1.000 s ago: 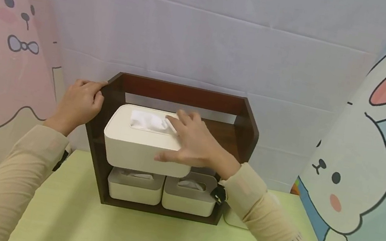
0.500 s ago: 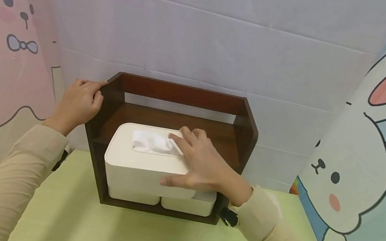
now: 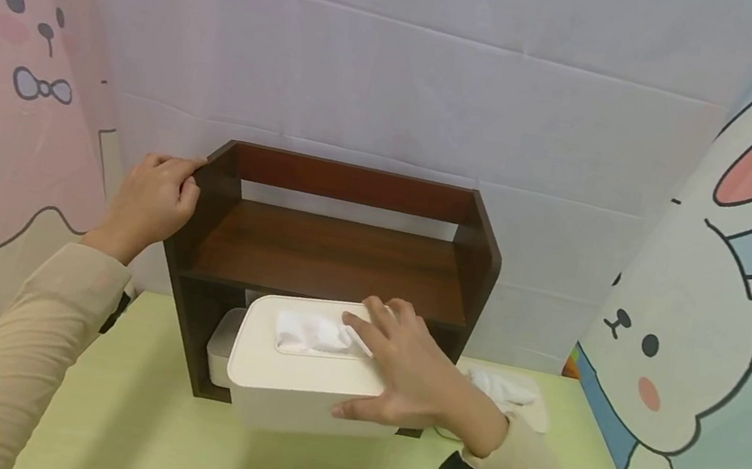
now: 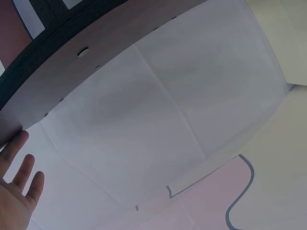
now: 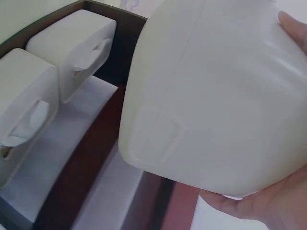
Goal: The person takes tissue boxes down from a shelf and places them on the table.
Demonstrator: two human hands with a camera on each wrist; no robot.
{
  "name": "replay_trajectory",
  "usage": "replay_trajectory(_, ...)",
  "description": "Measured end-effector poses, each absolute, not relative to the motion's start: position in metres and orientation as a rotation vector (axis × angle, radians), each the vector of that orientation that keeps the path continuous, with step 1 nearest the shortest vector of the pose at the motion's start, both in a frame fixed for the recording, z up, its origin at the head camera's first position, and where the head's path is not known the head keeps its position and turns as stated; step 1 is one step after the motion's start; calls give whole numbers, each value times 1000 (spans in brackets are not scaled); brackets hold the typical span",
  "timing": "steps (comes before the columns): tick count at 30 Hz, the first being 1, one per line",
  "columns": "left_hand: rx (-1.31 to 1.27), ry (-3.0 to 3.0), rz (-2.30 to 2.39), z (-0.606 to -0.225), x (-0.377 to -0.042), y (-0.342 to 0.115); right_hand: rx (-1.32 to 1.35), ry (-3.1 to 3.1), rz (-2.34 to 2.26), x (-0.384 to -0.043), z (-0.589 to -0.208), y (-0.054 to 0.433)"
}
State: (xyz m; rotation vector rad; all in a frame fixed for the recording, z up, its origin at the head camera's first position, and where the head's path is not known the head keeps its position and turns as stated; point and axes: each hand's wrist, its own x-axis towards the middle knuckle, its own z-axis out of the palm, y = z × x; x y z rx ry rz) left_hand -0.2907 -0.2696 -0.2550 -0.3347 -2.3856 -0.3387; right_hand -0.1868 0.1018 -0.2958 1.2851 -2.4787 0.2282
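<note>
My right hand (image 3: 406, 370) grips a cream tissue box (image 3: 308, 384) by its right end, thumb on the front wall and fingers at the far edge. A white tissue shows in the slot of its lid. The box is in front of the lower level of a dark brown two-level shelf (image 3: 335, 257). In the right wrist view, the box's smooth underside (image 5: 216, 105) fills much of the picture. My left hand (image 3: 156, 200) rests at the top of the shelf's left side panel. Its fingers (image 4: 21, 172) look straight and spread in the left wrist view, one touching the panel.
Two smaller tissue boxes, one nearer (image 5: 29, 96) and one farther (image 5: 67, 43), stand on the lower level. Another tissue box (image 3: 540, 412) lies on the green table (image 3: 152, 437), right of the shelf, partly behind my right wrist. White cloth (image 3: 388, 64) hangs behind.
My right hand has brought the tissue box down and to the right, from the upper level to in front of the lower level. The left hand has stayed on the shelf's side panel.
</note>
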Motion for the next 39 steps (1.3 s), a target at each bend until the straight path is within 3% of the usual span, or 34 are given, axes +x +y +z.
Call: replay_trajectory(39,-336,-2366,-349,-256,-292,-271,989,-2640,336,-177,-443,210)
